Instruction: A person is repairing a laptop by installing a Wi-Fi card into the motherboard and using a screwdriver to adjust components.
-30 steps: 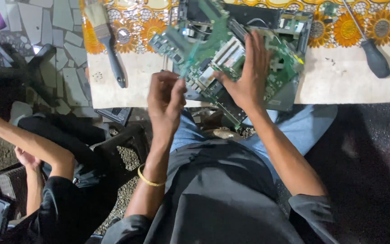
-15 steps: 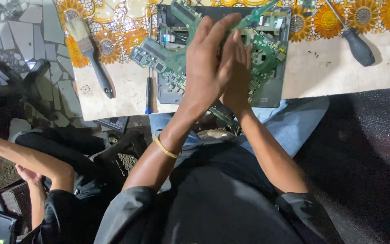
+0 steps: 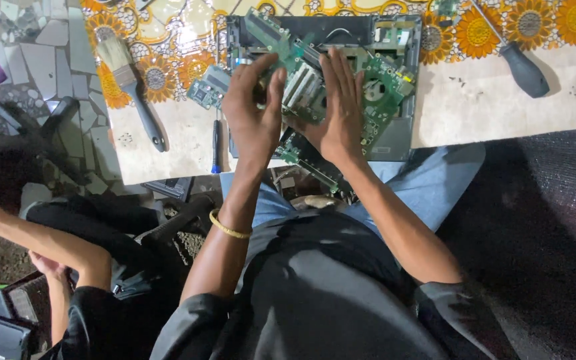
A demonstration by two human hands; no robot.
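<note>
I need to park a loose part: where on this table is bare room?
Free: the pale strip right of the laptop base, below the big screwdriver; a smaller patch between paintbrush and small screwdriver. Crowded: the middle, where both hands hold the green circuit board.

You have one green circuit board (image 3: 315, 87) at twelve o'clock, one paintbrush (image 3: 130, 81) at ten, two screwdrivers (image 3: 217, 143) (image 3: 518, 63), and one laptop shell (image 3: 395, 137) on your worktop (image 3: 495, 113).
</note>
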